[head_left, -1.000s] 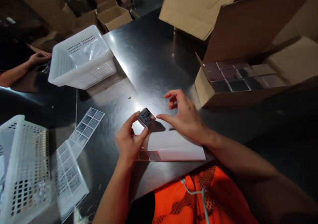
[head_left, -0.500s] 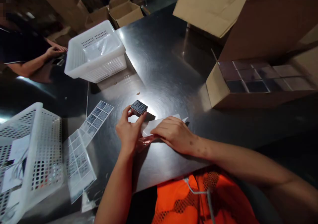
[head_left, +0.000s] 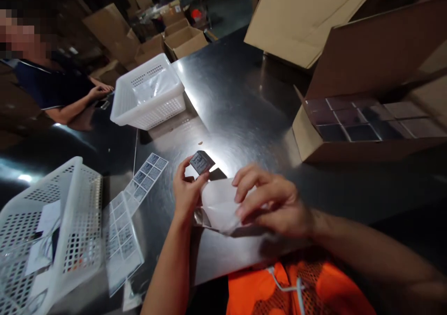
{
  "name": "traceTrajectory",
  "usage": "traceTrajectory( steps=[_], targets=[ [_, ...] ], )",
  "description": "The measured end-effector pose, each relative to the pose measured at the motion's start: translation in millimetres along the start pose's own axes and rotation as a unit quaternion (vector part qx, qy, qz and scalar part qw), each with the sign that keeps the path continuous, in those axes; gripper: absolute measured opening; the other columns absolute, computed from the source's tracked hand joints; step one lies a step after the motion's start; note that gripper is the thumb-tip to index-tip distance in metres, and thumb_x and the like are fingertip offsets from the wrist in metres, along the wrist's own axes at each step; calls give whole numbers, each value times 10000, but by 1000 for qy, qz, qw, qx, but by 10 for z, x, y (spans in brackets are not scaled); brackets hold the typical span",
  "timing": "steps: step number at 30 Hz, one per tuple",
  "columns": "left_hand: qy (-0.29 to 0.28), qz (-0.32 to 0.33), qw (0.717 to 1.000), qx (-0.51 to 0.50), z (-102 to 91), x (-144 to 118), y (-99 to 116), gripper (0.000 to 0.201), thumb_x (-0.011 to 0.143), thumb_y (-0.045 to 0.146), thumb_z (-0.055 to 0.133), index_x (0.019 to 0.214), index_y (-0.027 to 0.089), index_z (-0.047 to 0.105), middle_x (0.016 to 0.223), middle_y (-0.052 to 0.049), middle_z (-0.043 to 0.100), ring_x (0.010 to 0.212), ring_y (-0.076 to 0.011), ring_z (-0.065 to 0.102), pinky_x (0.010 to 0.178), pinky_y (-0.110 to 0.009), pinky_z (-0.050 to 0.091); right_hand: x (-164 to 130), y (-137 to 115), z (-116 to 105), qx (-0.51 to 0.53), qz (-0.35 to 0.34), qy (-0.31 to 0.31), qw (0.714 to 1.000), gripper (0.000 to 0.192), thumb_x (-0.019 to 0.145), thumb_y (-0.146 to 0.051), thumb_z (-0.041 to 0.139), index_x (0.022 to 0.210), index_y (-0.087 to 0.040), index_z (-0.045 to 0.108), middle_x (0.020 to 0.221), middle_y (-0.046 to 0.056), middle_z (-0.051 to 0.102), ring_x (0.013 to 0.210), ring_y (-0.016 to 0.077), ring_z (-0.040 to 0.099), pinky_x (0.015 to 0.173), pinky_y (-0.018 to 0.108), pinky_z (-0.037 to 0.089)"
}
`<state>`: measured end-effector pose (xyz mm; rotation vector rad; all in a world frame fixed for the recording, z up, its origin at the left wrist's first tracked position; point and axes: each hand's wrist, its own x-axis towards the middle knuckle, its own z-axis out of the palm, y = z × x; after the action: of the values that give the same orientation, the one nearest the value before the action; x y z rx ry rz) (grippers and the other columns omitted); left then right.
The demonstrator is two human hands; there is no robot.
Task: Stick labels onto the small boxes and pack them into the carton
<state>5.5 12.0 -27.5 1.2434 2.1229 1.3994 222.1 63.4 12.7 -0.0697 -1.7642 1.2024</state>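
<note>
Steel table (head_left: 244,105), left hand (head_left: 186,189) pinching small box (head_left: 200,162), right hand (head_left: 272,201) gripping blurred sheet (head_left: 218,203), label unreadable

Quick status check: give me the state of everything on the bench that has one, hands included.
Left hand: pinching the small dark square box, tilted above the table.
Right hand: gripping the white backing sheet, lifted and bent.
Open cardboard carton: flaps up, dark boxes in rows inside.
White perforated plastic basket: upright, clear plastic inside.
Label sheets: flat on the steel table.
</note>
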Motion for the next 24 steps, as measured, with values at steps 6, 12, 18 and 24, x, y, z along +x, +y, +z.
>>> traceTrajectory(
  steps=[6,12,18,24],
  targets=[
    [-119,-5,982,-145,126,-208,123,471,652,330,720,1094,267,572,1187,-63,705,567,-95,603,429,-209,416,158,103,-243,145,324,120,927,314,743,-384,833,994,-235,716,798,-7,698,788,163,676,799,350,573],
    [-141,40,982,-123,156,-301,143,455,676,409,735,1047,276,509,1258,-96,694,757,-168,701,483,-230,495,145,117,-173,194,363,100,906,597,704,-199,818,1219,-230,516,704,-63,660,890,182,700,805,340,581],
    [-151,62,973,-164,144,-297,182,447,635,277,738,1036,269,541,1221,-91,718,884,-220,729,522,-233,522,133,113,-153,199,370,100,902,605,694,-175,805,1188,-234,461,699,-79,665,742,144,685,688,284,585],
    [-145,54,975,-158,140,-315,188,451,620,254,752,1029,263,564,1234,-100,713,952,-244,726,530,-236,530,124,121,-148,189,381,97,900,609,687,-212,836,1169,-235,464,718,-82,668,633,111,654,658,264,569]
  ],
)
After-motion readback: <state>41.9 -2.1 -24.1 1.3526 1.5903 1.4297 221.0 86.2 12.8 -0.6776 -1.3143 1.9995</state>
